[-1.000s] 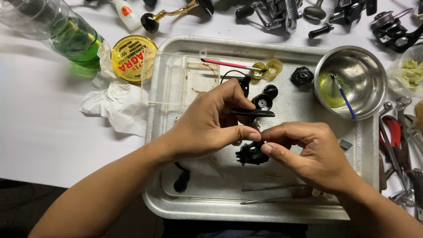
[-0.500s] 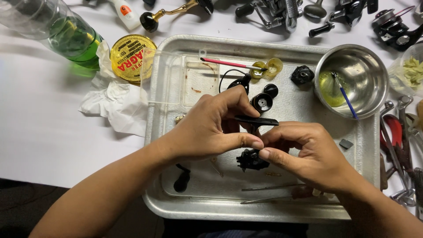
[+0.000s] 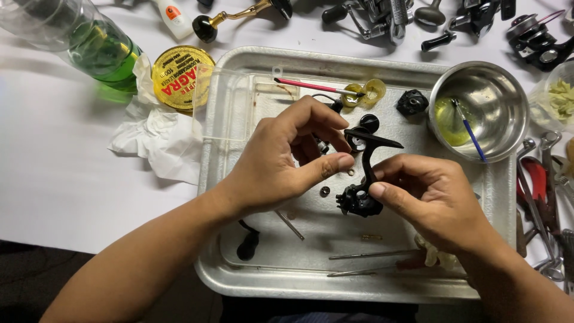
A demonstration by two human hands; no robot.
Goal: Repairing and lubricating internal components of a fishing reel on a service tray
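Partly hidden: small black metal reel body point(image 3: 360, 197) above the dented silver metal tray point(image 3: 359, 287).
Right hand point(image 3: 433, 203) pinches it, covering its side; left hand point(image 3: 281, 164) fingers curl narrow beside it, contents unclear.

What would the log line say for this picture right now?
right hand: holds black reel body | left hand: beside it, fingers curled | under: metal tray

A black reel body point(image 3: 362, 194), a silver metal tray point(image 3: 239, 275), a green bottle point(image 3: 98, 51), a yellow round tin point(image 3: 176, 76) with red lettering, a white worktop point(image 3: 60, 179).
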